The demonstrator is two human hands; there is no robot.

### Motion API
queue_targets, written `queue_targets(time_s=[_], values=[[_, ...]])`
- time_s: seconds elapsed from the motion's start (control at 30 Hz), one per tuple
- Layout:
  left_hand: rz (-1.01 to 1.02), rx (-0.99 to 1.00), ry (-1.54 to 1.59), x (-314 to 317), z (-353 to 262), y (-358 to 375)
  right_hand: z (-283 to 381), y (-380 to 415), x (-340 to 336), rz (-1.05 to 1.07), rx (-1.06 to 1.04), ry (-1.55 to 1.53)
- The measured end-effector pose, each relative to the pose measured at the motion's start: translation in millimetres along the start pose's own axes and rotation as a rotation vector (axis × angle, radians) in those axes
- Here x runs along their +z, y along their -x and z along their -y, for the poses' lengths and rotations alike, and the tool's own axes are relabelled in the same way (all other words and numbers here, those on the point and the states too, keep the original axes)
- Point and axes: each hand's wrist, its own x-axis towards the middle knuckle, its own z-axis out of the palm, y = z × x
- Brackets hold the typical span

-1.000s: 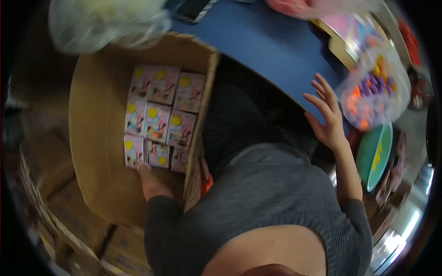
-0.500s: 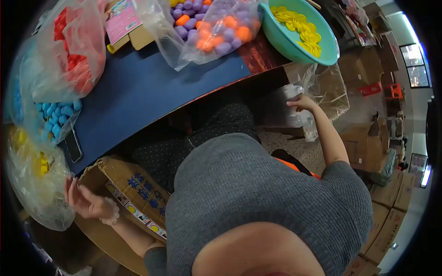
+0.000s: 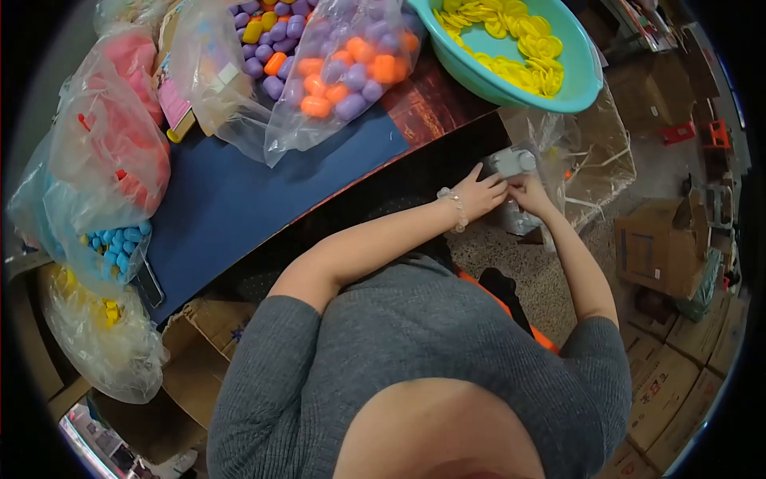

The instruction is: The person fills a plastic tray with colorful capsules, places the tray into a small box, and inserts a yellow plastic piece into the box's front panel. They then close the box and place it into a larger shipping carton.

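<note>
My right hand [image 3: 530,195] is beside the table's front edge, its fingers closed on the lower edge of a translucent grey-white plastic piece [image 3: 511,162] with a rounded raised part. I cannot make out exactly what this piece is. From the left, my left hand [image 3: 479,196], wearing a beaded bracelet, reaches to the same piece. Its fingers are stretched out and apart, with the tips close to or touching the lower left side. Clear plastic wrap [image 3: 550,144] hangs just behind both hands.
On the blue table [image 3: 263,180] lie bags of purple and orange pieces [image 3: 343,76], red pieces [image 3: 120,136] and blue pieces [image 3: 120,249]. A turquoise basin [image 3: 479,76] holds yellow discs. A phone [image 3: 150,286] lies at the left edge; cardboard boxes [image 3: 666,247] stand at right.
My left hand has swung from above the cardboard box at lower left across my body to the plastic piece. My right hand stays near the same spot. The view has shifted slightly.
</note>
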Motion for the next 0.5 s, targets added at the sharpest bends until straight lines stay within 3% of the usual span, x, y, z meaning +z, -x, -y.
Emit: queue_targets(time_s=[0.07,0.1,0.13,0.23,0.3,0.33,0.4,0.43,0.47,0.5], values=[[-0.018,-0.002,-0.062,16.5,-2.8,-4.1,-27.0,-2.5,10.0,-0.188,-0.29,0.058],[0.005,-0.022,-0.025,20.2,-1.3,-5.8,-16.6,6.2,4.6,-0.18,-0.173,0.178],[-0.066,-0.011,-0.032,34.6,-2.3,-5.2,-19.1,11.1,3.2,-0.244,-0.247,0.107],[-0.141,0.006,0.092,41.3,4.2,7.7,-7.9,42.6,-37.0,-0.169,-0.25,-0.019],[-0.109,-0.053,0.324,33.1,1.8,17.0,78.2,86.6,-83.8,0.161,-0.309,0.136],[-0.048,-0.063,0.366,0.7,6.8,30.1,78.4,107.3,-80.9,-0.085,-0.403,-0.127],[-0.061,-0.114,0.334,-58.6,22.1,57.5,130.5,119.8,-107.0,0.028,-0.589,-0.046],[0.021,-0.237,0.476,-102.0,35.3,77.4,143.1,113.5,-92.1,0.047,-0.616,-0.045],[0.097,-0.354,0.626,-146.2,47.0,101.2,156.2,105.3,-71.0,-0.002,-0.792,-0.179],[-0.081,-0.475,0.548,-191.8,57.3,134.3,171.0,95.6,-48.7,-0.051,-0.961,-0.316]])
